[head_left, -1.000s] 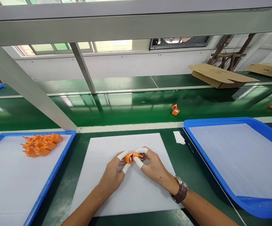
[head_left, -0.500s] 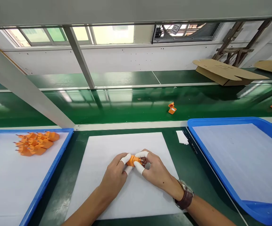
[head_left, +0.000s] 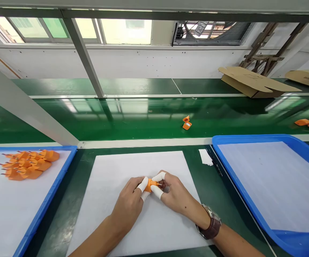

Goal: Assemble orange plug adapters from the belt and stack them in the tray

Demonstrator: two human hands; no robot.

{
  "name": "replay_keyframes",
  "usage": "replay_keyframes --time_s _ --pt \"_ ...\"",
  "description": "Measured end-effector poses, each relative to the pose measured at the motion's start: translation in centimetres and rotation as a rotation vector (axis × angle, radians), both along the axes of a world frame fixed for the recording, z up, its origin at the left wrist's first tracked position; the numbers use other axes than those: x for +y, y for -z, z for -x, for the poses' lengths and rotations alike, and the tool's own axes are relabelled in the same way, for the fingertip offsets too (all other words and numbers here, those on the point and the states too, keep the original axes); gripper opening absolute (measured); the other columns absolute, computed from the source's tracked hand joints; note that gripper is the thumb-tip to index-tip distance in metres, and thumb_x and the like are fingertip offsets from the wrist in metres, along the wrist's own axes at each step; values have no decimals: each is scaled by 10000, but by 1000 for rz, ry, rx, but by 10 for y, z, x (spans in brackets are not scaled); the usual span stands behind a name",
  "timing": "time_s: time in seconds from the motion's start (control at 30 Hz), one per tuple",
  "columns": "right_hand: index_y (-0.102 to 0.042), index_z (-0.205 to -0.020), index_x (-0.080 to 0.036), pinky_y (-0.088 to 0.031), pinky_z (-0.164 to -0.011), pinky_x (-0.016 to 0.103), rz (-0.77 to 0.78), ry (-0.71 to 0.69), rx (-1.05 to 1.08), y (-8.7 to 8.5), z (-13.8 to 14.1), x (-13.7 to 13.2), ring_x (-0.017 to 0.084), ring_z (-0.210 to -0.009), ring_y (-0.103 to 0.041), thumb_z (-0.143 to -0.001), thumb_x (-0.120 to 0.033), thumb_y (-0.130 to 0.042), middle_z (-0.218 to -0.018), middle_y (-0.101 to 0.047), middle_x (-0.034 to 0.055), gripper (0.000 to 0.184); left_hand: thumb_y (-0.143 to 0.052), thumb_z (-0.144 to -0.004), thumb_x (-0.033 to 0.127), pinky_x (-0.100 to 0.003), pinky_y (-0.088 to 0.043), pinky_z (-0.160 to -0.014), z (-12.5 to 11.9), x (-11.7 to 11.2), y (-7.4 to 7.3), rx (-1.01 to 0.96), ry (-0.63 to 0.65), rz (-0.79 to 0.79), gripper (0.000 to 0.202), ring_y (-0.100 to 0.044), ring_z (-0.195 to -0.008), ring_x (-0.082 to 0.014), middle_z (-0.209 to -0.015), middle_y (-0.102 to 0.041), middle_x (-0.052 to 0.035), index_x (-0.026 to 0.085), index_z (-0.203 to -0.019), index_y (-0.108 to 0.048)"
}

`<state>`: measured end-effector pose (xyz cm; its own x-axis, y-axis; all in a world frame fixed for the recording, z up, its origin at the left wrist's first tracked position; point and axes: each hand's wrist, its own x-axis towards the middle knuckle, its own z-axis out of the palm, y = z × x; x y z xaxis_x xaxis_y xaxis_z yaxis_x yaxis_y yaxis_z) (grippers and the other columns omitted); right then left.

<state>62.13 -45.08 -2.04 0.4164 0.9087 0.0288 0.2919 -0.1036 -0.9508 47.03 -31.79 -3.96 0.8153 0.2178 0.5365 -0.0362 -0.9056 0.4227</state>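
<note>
A: Where the two hands meet, what's the grip?

B: Both closed on one small orange plastic part (head_left: 150, 185). Left hand (head_left: 129, 198) pinches its left end, right hand (head_left: 174, 192) its right. White finger covers (head_left: 143, 185) on the pinching fingers.

A: Part position?

B: Over the white rectangular paper sheet (head_left: 157, 228), near its middle. Can't tell if it touches.

A: Around that?

B: Sheet's on a dark green tabletop (head_left: 55, 214). Left: blue-rimmed tray (head_left: 49, 194), cluster of orange parts (head_left: 29, 165) toward its far right corner. Right: second blue tray (head_left: 250, 139), white liner; torn white paper scrap (head_left: 205, 157) just beside it. Beyond: glossy green strip (head_left: 138, 125), loose orange pieces (head_left: 187, 125); farther, brown cardboard box (head_left: 256, 80).
</note>
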Motion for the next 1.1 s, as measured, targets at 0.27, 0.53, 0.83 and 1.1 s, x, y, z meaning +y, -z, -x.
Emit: replay_keyframes --time_s 0.27,0.53,0.83,1.1 --pt "-640 -871 -212 -505 -646 287 48 -16 116 2 -7 1 151 -714 -603 -850 -154 -624 -842 -688 10 64 -423 -888 -24 -372 -627 -740 1 -2 -1 3 20 -71 339 -671 -971 -213 -1154 -660 -89 219 -1044 -600" --pt "-673 -957 -219 -575 -786 356 0 -61 172 -1 -8 -2 197 -879 -688 -902 -278 -645 -1025 -724 46 86 -432 -878 -41 -385 -645 -808 3 0 4 41 18 -52 376 -670 -1045 -222 -1176 -636 -101 212 -1125 -561" --pt "-600 -970 -236 -514 -675 312 -69 25 -88 4 5 -3 158 -764 -599 -890 -162 -577 -951 -633 27 112 -487 -902 -9 -338 -635 -813 3 2 3 33 12 30 352 -676 -1026 -206 -1171 -643 -94 211 -1171 -543" --pt "-621 -962 -238 -480 -679 306 -58 -46 42 0 0 2 160 -782 -578 -901 -151 -572 -955 -629 25 117 -471 -887 -44 -364 -621 -747 -1 -2 3 -53 16 -16 379 -660 -970 -216 -1141 -646 -112 198 -1168 -550"
